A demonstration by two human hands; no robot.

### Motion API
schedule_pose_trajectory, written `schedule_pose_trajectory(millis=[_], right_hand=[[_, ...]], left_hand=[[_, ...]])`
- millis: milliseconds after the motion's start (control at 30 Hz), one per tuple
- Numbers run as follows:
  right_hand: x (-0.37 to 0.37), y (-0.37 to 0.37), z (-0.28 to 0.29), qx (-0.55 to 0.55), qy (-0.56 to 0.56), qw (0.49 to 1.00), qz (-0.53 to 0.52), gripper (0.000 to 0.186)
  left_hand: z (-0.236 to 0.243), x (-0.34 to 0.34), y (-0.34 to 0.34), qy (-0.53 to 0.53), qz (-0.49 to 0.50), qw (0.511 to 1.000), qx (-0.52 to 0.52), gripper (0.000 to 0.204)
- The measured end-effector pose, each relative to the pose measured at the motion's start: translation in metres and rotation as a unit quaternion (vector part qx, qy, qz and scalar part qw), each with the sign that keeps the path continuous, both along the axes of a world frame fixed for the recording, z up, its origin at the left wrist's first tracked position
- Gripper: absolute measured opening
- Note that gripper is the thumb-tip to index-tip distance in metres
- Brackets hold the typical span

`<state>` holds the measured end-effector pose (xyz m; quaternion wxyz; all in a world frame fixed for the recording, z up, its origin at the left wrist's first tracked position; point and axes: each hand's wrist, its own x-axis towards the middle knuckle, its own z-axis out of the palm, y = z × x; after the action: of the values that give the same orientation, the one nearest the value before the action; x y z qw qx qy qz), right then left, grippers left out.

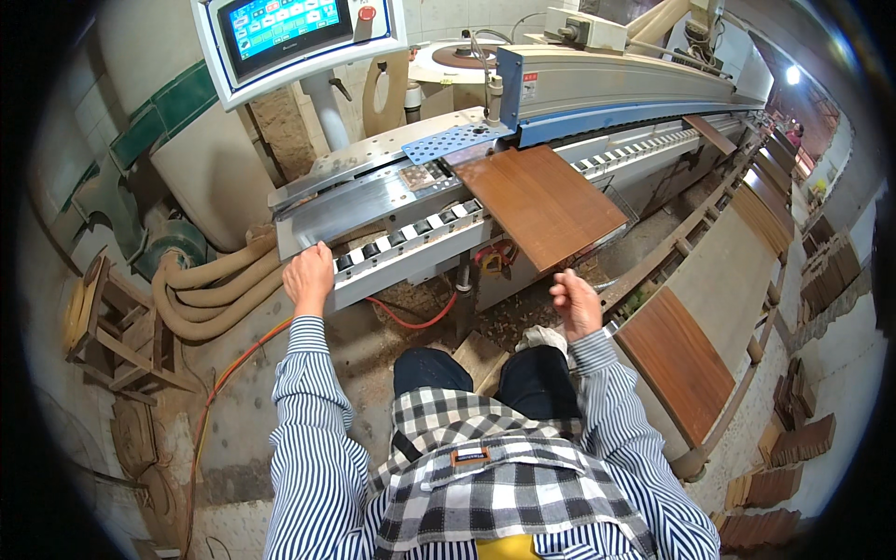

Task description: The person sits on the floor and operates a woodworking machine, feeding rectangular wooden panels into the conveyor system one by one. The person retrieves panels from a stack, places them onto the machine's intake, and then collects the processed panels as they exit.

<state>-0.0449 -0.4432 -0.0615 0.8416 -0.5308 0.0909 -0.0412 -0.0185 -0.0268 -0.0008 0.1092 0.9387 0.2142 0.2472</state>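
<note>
At the far left a small wooden stool [117, 327] stands on the dusty floor [243, 420], with beige dust-extraction hoses [219, 285] coiled just beside it and an orange cable [233, 364] trailing across the concrete. Above them a control panel [289, 33] with a lit touchscreen hangs on a white post.

The left hand [308, 275] reaches forward on a nearly straight arm in a blue-and-white striped sleeve; its palm lies face down on the near end of the machine's infeed rail [373, 201], fingers curled over the metal edge, so its grip rests on the rail without closing on any loose thing. Just right of it runs a row of black and white conveyor rollers [411, 233].

A brown wooden panel [541, 201] lies flat on the edge-banding machine [616, 89], its far corner under the blue perforated plate [453, 142], its near corner jutting out past the rollers toward the person.

The right hand [574, 303] hangs in the air below that near corner, apart from the panel, elbow bent, fingers loosely half-curled and holding nothing.

Further right a second brown panel [677, 359] lies on a long roller track [737, 271], and stacks of small brown boards [779, 467] sit on the floor beyond it.
</note>
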Motion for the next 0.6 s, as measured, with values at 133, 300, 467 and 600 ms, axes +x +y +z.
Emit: schedule_pose_trajectory(millis=[133, 300, 467, 600], right_hand=[[-0.052, -0.088, -0.048, -0.048, 0.029, 0.986, -0.156, 0.029], [-0.189, -0.223, -0.122, -0.209, 0.137, 0.865, -0.434, 0.044], [-0.297, -0.289, -0.135, -0.180, 0.208, 0.766, -0.581, 0.055], [-0.299, -0.298, -0.141, -0.167, 0.239, 0.762, -0.579, 0.051]], left_hand=[[-0.002, 0.002, 0.000, 0.007, 0.003, 1.000, 0.002, 0.041], [-0.003, 0.000, 0.003, 0.012, 0.007, 1.000, 0.007, 0.042], [-0.002, 0.001, 0.001, 0.020, 0.007, 1.000, 0.007, 0.041], [-0.002, 0.002, 0.003, 0.025, 0.006, 1.000, 0.009, 0.041]])
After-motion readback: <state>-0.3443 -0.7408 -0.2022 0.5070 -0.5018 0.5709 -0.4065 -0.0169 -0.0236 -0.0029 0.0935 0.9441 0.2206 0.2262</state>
